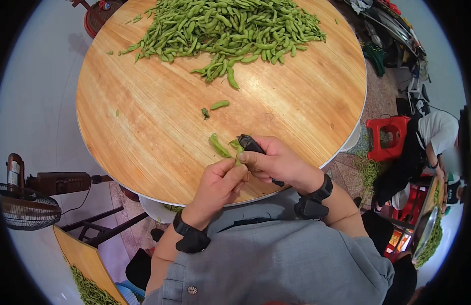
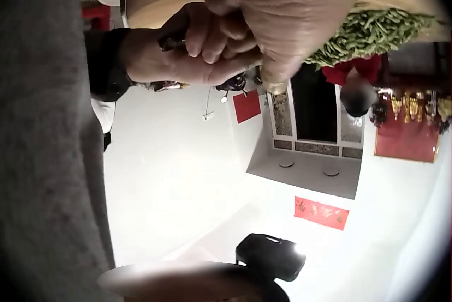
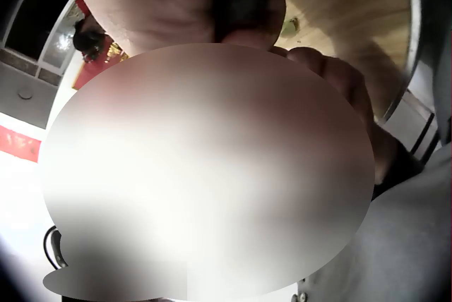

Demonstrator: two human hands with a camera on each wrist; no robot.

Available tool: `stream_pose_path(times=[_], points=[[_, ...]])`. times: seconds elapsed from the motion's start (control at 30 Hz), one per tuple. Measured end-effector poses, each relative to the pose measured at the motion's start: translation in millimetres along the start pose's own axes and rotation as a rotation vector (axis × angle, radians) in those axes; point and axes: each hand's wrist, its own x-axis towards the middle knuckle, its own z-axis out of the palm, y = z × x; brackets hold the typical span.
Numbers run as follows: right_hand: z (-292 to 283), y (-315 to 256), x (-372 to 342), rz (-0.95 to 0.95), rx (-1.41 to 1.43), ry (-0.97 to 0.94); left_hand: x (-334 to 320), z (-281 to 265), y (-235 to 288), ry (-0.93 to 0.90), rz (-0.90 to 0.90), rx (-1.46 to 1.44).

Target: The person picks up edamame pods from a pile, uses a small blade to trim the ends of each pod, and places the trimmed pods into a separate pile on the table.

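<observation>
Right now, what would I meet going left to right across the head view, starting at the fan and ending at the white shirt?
Fan → left hand → right hand → red stool → white shirt.

The wearer's two hands (image 1: 218, 184), one fan (image 1: 32, 207), one round table (image 1: 144, 107).

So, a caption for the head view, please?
Left hand and right hand hold a green pod over a round table, a pod heap beyond.
</observation>
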Motion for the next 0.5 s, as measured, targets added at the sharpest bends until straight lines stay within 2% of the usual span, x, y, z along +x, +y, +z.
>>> stream_pose_path(times=[0.07, 0.3, 0.37, 0.4, 0.47, 0.5], points=[[0.2, 0.8, 0.3, -0.008, -0.069, 0.017, 2.5, -2.5, -2.3, 0.029, 0.161, 0.272], [0.3, 5.8, -1.7, -0.047, 0.081, -0.035, 1.5, -0.9, -4.0, 0.106, 0.049, 0.165], [-1.7, 6.4, -3.3, -0.037, 0.130, -0.045, 4.0, -2.3, -3.8, -0.024, -0.014, -0.147], [-2.7, 6.6, -4.3, -0.005, 0.191, -0.048, 5.3, -4.7, -4.9, -0.026, -0.013, -0.146], [-5.4, 8.0, -5.4, 0.029, 0.251, -0.053, 6.7, -9.6, -7.1, -0.226, -0.091, -0.414], [-7.9, 9.5, -5.0, 0.044, 0.268, -0.063, 5.1, -6.4, -3.9, -0.226, -0.088, -0.413]])
